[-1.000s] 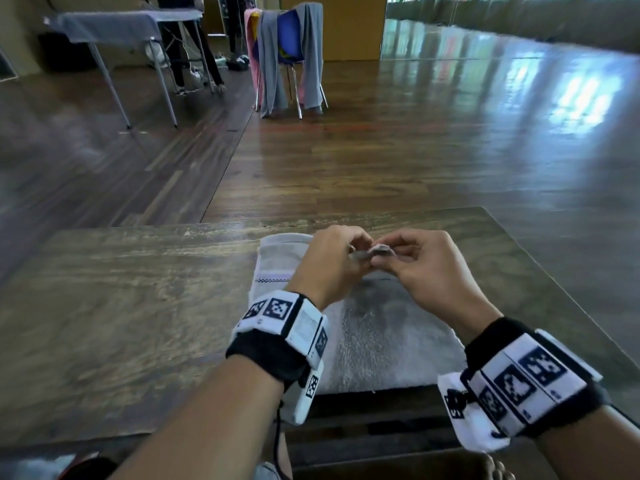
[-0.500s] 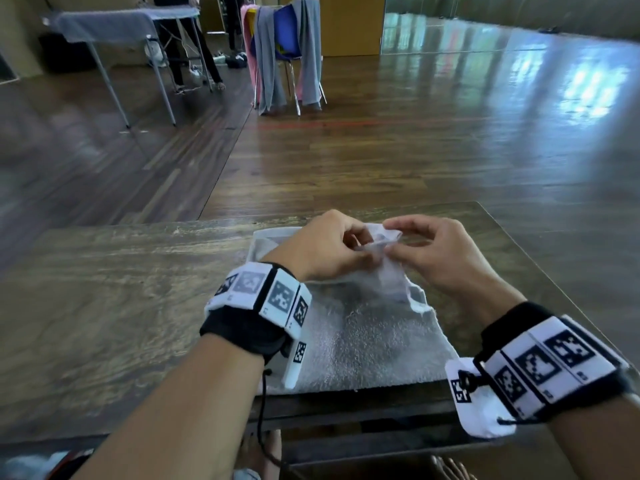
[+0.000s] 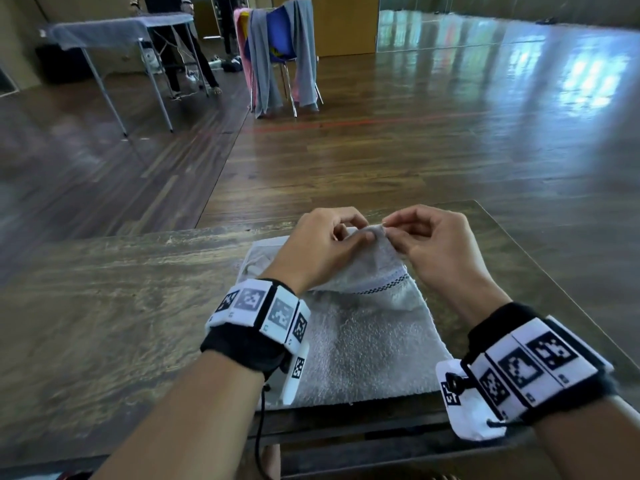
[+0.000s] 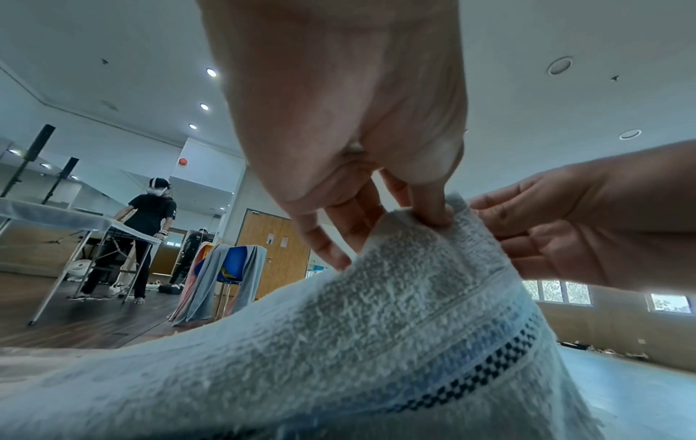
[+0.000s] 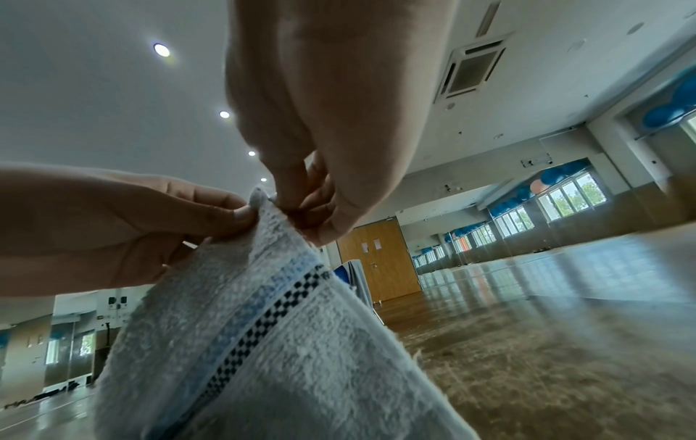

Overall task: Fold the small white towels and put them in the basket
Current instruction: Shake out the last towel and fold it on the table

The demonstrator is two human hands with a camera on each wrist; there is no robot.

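White towel point(image 3: 367, 344) on table point(image 3: 114, 327), far corner lifted, pinched by left hand point(image 3: 322, 245) and right hand point(image 3: 438, 245) (mid-fold). Next, probably: separating hands along edge, drawing it nearward.

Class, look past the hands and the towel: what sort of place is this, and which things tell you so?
Probably a large hall or studio: a wide, shiny wooden floor, a mirrored wall reflecting windows, and blue exercise balls stored up high.
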